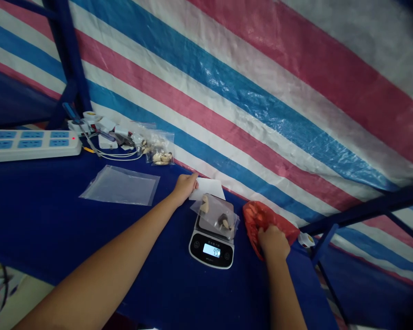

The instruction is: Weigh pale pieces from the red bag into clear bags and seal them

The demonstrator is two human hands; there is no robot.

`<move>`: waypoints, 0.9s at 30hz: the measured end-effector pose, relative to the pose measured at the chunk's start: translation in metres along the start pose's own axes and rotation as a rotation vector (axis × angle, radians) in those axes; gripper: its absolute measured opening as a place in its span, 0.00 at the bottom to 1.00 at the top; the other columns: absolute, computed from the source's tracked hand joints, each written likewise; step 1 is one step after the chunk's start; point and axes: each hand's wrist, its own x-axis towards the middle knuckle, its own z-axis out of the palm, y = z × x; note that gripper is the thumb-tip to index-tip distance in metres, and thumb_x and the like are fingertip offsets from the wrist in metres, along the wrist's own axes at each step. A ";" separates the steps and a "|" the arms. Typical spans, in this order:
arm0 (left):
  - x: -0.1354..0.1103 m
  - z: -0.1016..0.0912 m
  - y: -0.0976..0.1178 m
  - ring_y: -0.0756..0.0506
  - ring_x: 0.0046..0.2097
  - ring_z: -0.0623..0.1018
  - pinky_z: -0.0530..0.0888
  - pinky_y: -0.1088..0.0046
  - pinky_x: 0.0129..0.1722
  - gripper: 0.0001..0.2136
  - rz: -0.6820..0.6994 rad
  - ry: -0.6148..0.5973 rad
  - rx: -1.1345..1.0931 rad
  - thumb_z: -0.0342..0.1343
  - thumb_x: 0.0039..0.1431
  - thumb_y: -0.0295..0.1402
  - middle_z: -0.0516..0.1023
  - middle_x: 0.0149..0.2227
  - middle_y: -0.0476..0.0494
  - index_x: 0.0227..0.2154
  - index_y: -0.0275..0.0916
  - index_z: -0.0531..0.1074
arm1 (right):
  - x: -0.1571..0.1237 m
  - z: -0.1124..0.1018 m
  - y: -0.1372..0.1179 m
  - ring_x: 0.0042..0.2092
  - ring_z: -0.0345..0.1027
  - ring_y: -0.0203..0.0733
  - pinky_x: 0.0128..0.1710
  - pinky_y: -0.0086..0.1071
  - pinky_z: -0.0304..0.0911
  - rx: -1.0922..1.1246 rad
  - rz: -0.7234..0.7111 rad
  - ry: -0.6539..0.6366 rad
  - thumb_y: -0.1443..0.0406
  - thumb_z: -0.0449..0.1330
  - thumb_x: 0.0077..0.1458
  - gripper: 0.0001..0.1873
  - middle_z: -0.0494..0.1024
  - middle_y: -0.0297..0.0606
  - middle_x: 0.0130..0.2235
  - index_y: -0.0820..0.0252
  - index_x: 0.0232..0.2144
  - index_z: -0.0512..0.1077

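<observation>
My left hand (pixel 186 187) is closed at the left edge of a white sheet of paper (pixel 210 188), behind a small digital kitchen scale (pixel 211 263). On the scale's plate lies a clear zip bag (pixel 215 211) holding a few pale and dark pieces that look like dried mushroom slices. The lit display (pixel 211 250) appears to read 4.9. To the right of the scale, my right hand (pixel 274 243) reaches into an open red plastic bag (pixel 289 224). Its fingertips are hidden by the bag, so I cannot see what they touch.
A flat clear zip bag (pixel 122 185) lies left of my left hand. Filled bags (pixel 161 156), a white cable (pixel 115 156) and small items sit at the back, beside a power strip (pixel 30 145). A tape roll (pixel 306 239) is at right. Striped sheeting (pixel 227 114) rises behind the table.
</observation>
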 end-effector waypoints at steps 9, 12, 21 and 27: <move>0.006 0.001 -0.006 0.51 0.17 0.61 0.57 0.71 0.22 0.20 -0.003 0.004 -0.010 0.49 0.54 0.43 0.63 0.12 0.49 0.11 0.39 0.64 | 0.011 -0.026 -0.006 0.34 0.74 0.52 0.31 0.36 0.60 -0.001 -0.191 0.521 0.58 0.50 0.64 0.22 0.79 0.50 0.36 0.66 0.52 0.70; 0.006 0.002 -0.005 0.50 0.18 0.62 0.57 0.72 0.22 0.21 0.003 0.004 -0.013 0.50 0.54 0.44 0.61 0.11 0.49 0.10 0.40 0.63 | 0.021 -0.011 0.006 0.33 0.72 0.49 0.32 0.36 0.60 0.070 -0.356 0.511 0.60 0.53 0.61 0.16 0.79 0.49 0.34 0.67 0.41 0.73; 0.005 0.002 -0.004 0.51 0.18 0.62 0.57 0.72 0.22 0.21 0.003 0.001 0.019 0.49 0.53 0.44 0.62 0.12 0.49 0.10 0.40 0.63 | 0.054 0.026 0.026 0.49 0.73 0.55 0.49 0.42 0.65 -0.013 -0.554 0.179 0.63 0.50 0.61 0.24 0.78 0.55 0.49 0.68 0.56 0.71; 0.003 0.001 -0.003 0.51 0.18 0.62 0.56 0.72 0.21 0.21 0.006 0.000 0.038 0.50 0.54 0.44 0.62 0.12 0.49 0.10 0.40 0.63 | 0.058 0.036 0.020 0.56 0.69 0.59 0.57 0.45 0.61 -0.028 -0.508 0.104 0.62 0.49 0.64 0.26 0.75 0.61 0.54 0.75 0.55 0.71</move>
